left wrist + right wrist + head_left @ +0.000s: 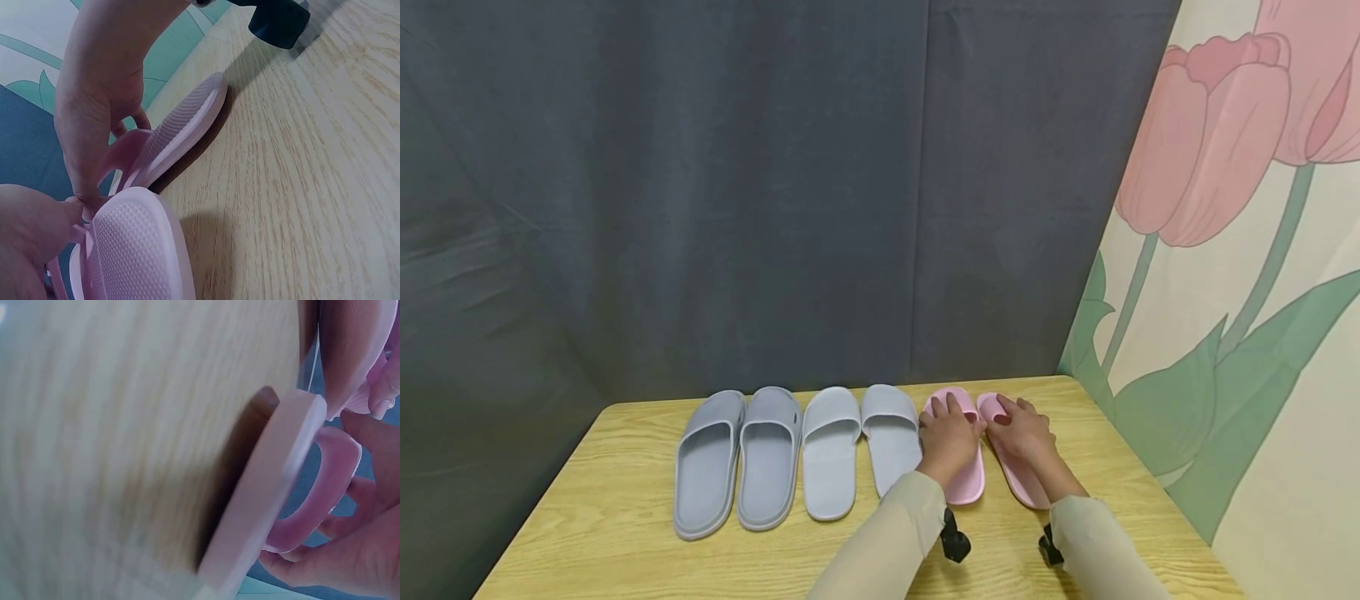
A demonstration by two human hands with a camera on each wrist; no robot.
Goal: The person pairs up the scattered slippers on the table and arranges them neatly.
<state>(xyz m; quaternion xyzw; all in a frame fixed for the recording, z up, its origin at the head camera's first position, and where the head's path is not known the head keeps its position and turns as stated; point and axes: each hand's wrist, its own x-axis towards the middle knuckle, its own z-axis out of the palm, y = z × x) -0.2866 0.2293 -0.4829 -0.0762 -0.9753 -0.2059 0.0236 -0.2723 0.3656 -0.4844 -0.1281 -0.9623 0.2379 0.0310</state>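
At the right end of a row of slippers, my left hand (949, 435) grips a pink slipper (972, 487) by its strap, with the fingers spread over the top. Beside it, my right hand (1024, 429) holds the other pink slipper (1027, 489) across its strap (319, 494). That slipper slants, its heel out to the right, while the toes of the pair lie close together. In the left wrist view, the left slipper's textured footbed (137, 250) shows. Both thumbs come close together between the straps.
Left of the pink pair stand two white slippers (830, 479) and two larger grey slippers (767, 483), toes toward the dark curtain (760, 208). All are on a wooden table (595, 517). A tulip-painted wall (1285, 400) borders the right side.
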